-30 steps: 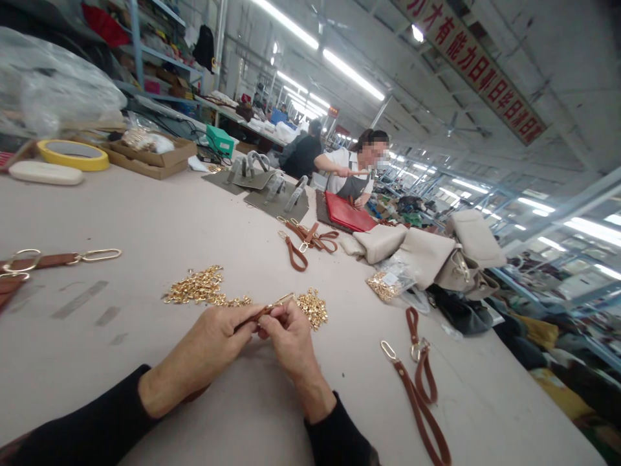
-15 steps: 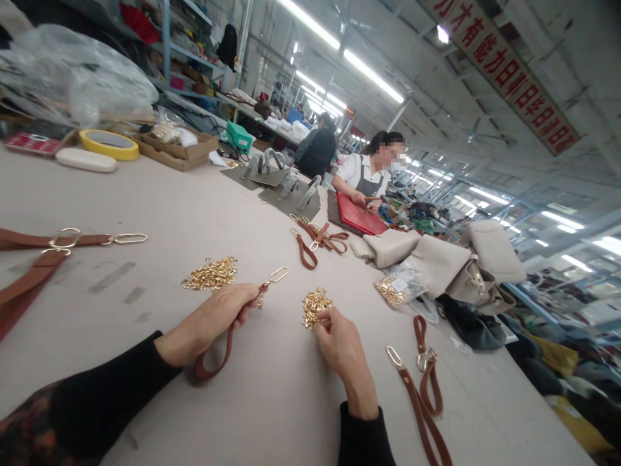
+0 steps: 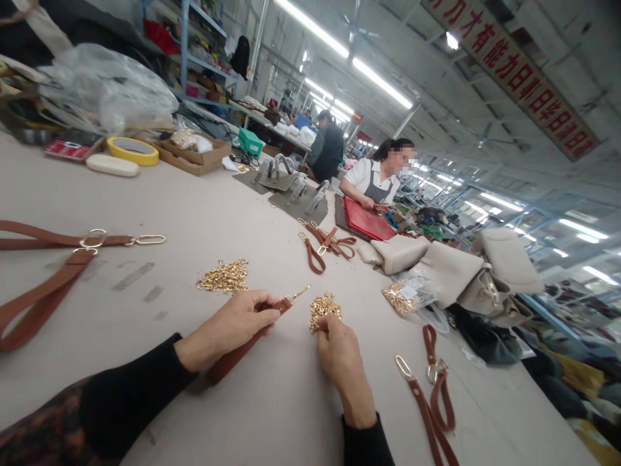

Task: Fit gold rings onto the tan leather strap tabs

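Observation:
My left hand [image 3: 237, 323] is closed around a brown leather strap [image 3: 231, 364], with its gold metal loop [image 3: 301, 291] pointing away to the right. The strap's lower end slants down below the hand. At the near edge of a heap of small gold rivets [image 3: 326, 304], my right hand [image 3: 343, 353] has its thumb and fingers pinched together. What lies between those fingertips is too small to make out. Beyond the left hand is a second heap of small gold metal pieces [image 3: 224, 276].
Brown straps with gold rings [image 3: 72, 241] lie at left, more straps [image 3: 429, 395] at right and others [image 3: 327, 244] farther back. Beige bags [image 3: 451, 268] line the right edge. Yellow tape [image 3: 132, 151] and a cardboard box [image 3: 196, 157] sit back left. A co-worker [image 3: 376, 175] handles a red piece.
My left hand has turned the strap, so its loop now shows edge-on and the strap lies straighter. The right hand stays at the rivet heap. The whole view has shifted slightly.

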A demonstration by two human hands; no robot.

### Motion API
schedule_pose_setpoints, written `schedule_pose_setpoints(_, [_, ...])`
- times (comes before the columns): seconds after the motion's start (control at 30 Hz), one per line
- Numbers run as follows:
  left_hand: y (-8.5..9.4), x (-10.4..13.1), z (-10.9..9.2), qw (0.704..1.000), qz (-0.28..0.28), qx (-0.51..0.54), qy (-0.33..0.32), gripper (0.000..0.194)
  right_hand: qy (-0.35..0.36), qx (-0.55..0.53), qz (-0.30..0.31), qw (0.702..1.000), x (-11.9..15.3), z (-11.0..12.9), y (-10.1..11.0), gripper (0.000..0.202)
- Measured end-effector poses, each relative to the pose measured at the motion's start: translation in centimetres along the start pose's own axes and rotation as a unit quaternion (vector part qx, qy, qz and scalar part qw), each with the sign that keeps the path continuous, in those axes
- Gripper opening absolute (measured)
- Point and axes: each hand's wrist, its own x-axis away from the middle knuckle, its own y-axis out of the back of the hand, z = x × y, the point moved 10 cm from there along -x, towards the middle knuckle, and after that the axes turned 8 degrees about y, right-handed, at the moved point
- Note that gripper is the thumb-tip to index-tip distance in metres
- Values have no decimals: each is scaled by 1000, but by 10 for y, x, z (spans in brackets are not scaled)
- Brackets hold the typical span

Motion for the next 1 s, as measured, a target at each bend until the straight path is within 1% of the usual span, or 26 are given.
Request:
schedule_pose_setpoints(0.07, [0, 0, -1, 1000, 2, 9, -5, 25, -19, -65, 6, 998, 0, -6, 0, 19])
schedule_pose_setpoints(0.13, [-2, 1, -2, 1000, 8, 18, -15, 25, -23, -135, 10, 991, -1, -3, 1, 12])
schedule_pose_setpoints(0.23, [-4, 3, -6, 999, 1, 0, -41, 24, 9, -266, -35, 963, -4, 19, 11, 5])
schedule_pose_setpoints(0.33, [-3, 6, -7, 996, -28, -38, -70, 23, 79, -333, -104, 934, -4, 51, 25, 5])
schedule_pose_setpoints(0.43, [-2, 9, -9, 992, -55, -60, -98, 19, 157, -324, -137, 923, -2, 79, 30, 5])
schedule_pose_setpoints(0.5, [-2, 10, -9, 990, -64, -65, -105, 17, 180, -305, -148, 923, -1, 87, 30, 9])
schedule_pose_setpoints(0.7, [-7, 9, -8, 992, -51, -49, -105, 18, 188, -266, -164, 931, 0, 88, 31, 14])
schedule_pose_setpoints(0.87, [-8, 11, -10, 988, -52, -83, -117, 17, 197, -251, -175, 932, 2, 90, 36, 15])
schedule_pose_setpoints(0.93, [-8, 14, -14, 985, -55, -94, -133, 16, 187, -250, -178, 933, 2, 88, 35, 15])
schedule_pose_setpoints(1.0, [-8, 16, -19, 982, -53, -103, -149, 17, 151, -265, -174, 936, 0, 82, 32, 12])
